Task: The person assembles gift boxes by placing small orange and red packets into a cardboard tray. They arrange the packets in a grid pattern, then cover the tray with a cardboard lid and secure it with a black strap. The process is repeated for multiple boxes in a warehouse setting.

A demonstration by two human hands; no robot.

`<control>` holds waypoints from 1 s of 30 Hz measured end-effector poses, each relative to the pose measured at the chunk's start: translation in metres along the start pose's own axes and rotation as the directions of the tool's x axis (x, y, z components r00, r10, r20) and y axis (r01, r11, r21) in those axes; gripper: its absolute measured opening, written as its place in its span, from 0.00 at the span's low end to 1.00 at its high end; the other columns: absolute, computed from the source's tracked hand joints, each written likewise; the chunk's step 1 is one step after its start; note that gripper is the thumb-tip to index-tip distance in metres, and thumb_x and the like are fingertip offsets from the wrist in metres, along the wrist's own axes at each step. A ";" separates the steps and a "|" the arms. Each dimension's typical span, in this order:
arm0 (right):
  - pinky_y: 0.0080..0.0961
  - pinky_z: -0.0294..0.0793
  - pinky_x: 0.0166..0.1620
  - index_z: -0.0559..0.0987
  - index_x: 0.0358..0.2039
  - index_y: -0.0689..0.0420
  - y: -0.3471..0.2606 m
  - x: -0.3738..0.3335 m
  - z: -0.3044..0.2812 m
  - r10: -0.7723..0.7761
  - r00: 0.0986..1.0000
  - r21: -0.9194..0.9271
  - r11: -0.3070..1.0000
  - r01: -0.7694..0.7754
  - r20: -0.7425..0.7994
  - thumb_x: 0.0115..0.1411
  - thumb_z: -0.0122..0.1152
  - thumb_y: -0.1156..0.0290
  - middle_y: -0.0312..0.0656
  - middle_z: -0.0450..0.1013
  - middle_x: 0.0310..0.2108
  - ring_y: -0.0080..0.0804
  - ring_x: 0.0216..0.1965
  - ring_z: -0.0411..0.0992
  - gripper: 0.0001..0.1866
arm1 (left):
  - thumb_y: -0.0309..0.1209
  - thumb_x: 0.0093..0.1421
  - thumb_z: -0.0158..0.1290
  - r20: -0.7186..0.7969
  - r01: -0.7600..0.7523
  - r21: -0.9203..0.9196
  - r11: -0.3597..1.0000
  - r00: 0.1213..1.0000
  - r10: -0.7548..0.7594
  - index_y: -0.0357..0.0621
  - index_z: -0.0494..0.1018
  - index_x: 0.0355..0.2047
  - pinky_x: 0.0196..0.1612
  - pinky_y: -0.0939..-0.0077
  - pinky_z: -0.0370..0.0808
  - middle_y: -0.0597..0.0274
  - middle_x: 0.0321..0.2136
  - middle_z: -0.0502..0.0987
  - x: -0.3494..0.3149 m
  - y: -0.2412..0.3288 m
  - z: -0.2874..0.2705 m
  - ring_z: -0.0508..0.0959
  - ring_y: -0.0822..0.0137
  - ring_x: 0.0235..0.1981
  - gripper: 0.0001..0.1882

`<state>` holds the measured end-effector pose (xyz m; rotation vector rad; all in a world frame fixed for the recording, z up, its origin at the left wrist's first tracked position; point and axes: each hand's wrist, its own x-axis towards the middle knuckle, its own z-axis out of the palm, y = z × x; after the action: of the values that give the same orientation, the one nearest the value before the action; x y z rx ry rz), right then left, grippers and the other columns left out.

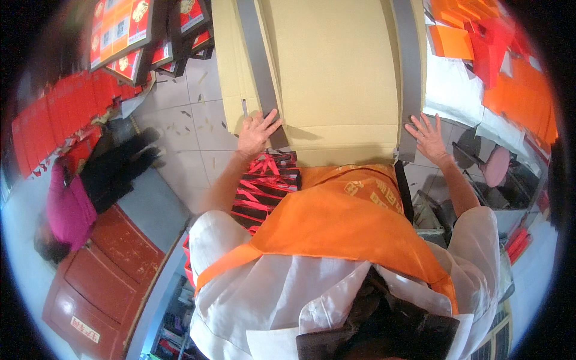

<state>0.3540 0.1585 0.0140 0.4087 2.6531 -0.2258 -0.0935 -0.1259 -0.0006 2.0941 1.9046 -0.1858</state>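
Note:
A large tan cardboard sheet (336,78) lies in front of me, scored with a crease near its close edge. Dark grey strips run lengthwise along both sides, the left strip (257,57) and the right strip (410,60). My left hand (258,133) rests at the near end of the left strip, fingers stretched out and touching it. On the other side, my right hand (427,139) has its fingers spread over the edge of the right strip. Neither hand grips anything that I can see. An orange apron (348,216) covers my front, against the near edge.
Red-ribboned dark items (264,192) are piled by my left forearm. Decorated boxes (123,33) are stacked far left, beside rows of red packets (54,120). Orange packets (522,102) lie at right near a pink stool (496,167). Another person (72,201) is at left near a brown door (105,279).

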 end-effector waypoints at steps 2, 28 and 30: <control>0.62 0.34 0.60 0.63 0.54 0.43 -0.001 0.003 -0.010 0.006 0.999 0.012 1.000 -0.005 -0.046 0.43 0.59 0.75 0.33 0.51 0.60 0.38 0.63 0.42 0.34 | 0.28 0.44 0.50 -0.074 0.002 0.003 1.000 0.997 -0.001 0.51 0.68 0.46 0.53 0.60 0.59 0.65 0.52 0.64 0.003 0.015 -0.002 0.63 0.60 0.51 0.24; 0.48 0.44 0.61 0.69 0.28 0.55 -0.015 0.101 -0.028 -0.294 0.954 -0.106 0.952 0.286 -0.064 0.51 0.54 0.68 0.36 0.68 0.29 0.29 0.44 0.65 0.06 | 0.24 0.54 0.42 -0.011 -0.286 -0.094 0.953 0.958 0.287 0.85 0.48 0.57 0.18 0.71 0.76 0.56 0.29 0.66 0.171 0.135 -0.003 0.73 0.60 0.20 0.37; 0.47 0.45 0.61 0.70 0.31 0.56 -0.022 0.094 -0.038 -0.187 0.960 -0.028 0.982 0.185 -0.209 0.51 0.55 0.66 0.38 0.70 0.32 0.31 0.45 0.64 0.09 | 0.24 0.54 0.43 -0.059 -0.290 -0.037 0.956 0.956 0.287 0.86 0.48 0.57 0.17 0.71 0.76 0.56 0.28 0.66 0.171 0.135 0.001 0.73 0.61 0.20 0.37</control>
<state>0.2513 0.1691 0.0073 0.1878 2.9028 -0.2410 0.0593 0.0260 -0.0338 2.3347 1.5877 -0.0209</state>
